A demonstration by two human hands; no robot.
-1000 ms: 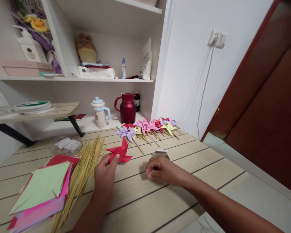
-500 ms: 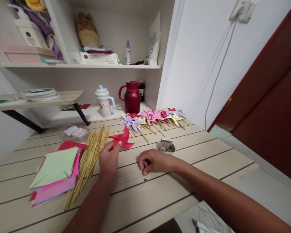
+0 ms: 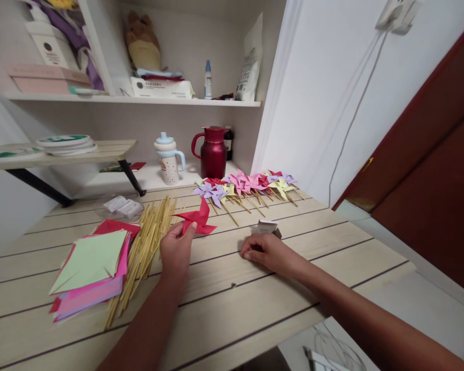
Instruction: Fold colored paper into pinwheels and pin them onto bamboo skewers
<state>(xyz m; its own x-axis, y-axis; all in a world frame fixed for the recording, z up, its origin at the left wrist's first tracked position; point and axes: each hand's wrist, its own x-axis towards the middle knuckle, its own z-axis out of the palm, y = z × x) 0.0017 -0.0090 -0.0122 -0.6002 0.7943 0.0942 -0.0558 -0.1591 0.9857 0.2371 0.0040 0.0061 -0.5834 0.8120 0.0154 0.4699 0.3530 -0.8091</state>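
Note:
My left hand [image 3: 178,250] pinches a red paper pinwheel [image 3: 201,219] at its middle, thumb on top, above the table. Right of it, my right hand [image 3: 265,252] rests low over the table with its fingers curled in. Whatever those fingers may hold is hidden. Just behind that hand stands a small open box [image 3: 268,226], its contents now covered by the hand. A tiny metal pin [image 3: 233,285] lies on the boards between my forearms.
A bundle of thin sticks [image 3: 145,252] lies left of my left hand, beside stacked coloured paper squares [image 3: 90,257]. Finished pinwheels [image 3: 247,183] on sticks lie at the back. Behind stand a red thermos jug [image 3: 213,154] and a spotted cup [image 3: 169,167].
My right hand has moved right and slightly back from near the loose pin, now hiding the box's opening. My left hand still holds the red pinwheel; the view has shifted a little.

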